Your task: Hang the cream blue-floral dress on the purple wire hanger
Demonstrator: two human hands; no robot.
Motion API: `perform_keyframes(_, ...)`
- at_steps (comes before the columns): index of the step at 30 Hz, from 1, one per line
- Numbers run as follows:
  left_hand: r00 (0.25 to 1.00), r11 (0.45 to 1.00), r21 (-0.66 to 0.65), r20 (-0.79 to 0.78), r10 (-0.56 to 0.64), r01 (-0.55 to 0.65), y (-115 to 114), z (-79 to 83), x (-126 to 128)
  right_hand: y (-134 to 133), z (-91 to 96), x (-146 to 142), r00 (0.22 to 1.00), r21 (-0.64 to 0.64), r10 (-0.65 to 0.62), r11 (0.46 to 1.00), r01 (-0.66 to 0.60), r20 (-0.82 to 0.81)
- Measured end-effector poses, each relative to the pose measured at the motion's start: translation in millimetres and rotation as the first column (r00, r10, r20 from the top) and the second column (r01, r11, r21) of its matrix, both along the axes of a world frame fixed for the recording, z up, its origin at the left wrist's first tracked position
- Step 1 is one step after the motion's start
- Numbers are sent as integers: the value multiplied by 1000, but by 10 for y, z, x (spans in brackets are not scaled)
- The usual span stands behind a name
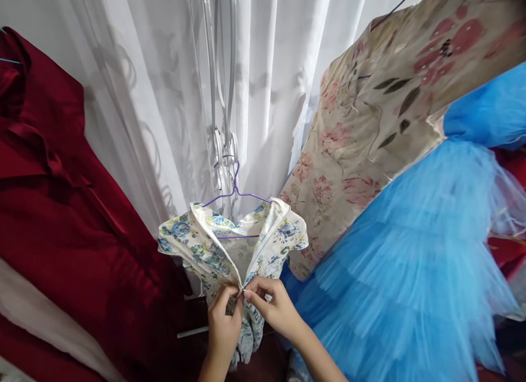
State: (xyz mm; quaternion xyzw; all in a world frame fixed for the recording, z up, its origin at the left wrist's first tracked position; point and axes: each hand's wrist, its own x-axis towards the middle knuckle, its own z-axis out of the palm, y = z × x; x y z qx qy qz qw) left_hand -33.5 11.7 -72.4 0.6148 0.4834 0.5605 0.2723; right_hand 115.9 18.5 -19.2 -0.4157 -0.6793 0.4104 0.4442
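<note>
A white dress with blue and yellow flowers (213, 256) hangs on a thin purple hanger (235, 191). Its zipper (255, 256) is undone at the top, so the two edges part in a V below the neckline. At the bottom of that V, my left hand (225, 316) pinches the fabric beside the zipper. My right hand (273, 308) meets it there, thumb and forefinger closed at the zipper pull, which is mostly hidden by the fingertips. Below my hands, the dress's lower part hangs down in folds.
A white metal rack (217, 58) stands before white curtains (152, 80). Dark red garments (102, 250) hang close on the left. A beige floral dress (349, 135) and a tiered blue tulle dress (406, 250) fill the right side.
</note>
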Motion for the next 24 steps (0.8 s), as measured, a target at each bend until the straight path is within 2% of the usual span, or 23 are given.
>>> perform_keyframes(4,998,998,20,-32,-51,52,-42,7,33,40,13,64,995,107,-98,990,97,-3)
perform_keyframes(8,991,997,23,-116,-67,70,-108,33,110,211,162,115,977,293,-212,936,196,23)
perform_keyframes(11,979,994,38,-183,-89,98,-150,47,163,460,431,139,963,428,-267,876,224,42)
perform_keyframes(15,965,993,58,-248,-85,103,-187,24,195,797,883,116,966,585,-254,792,175,54)
perform_keyframes(19,961,990,103,-270,-65,96,-229,-97,222,988,1192,75,966,631,-255,755,177,35)
perform_keyframes(24,988,994,99,-154,-28,43,-261,-311,242,1001,1302,17,950,598,-308,751,278,-55)
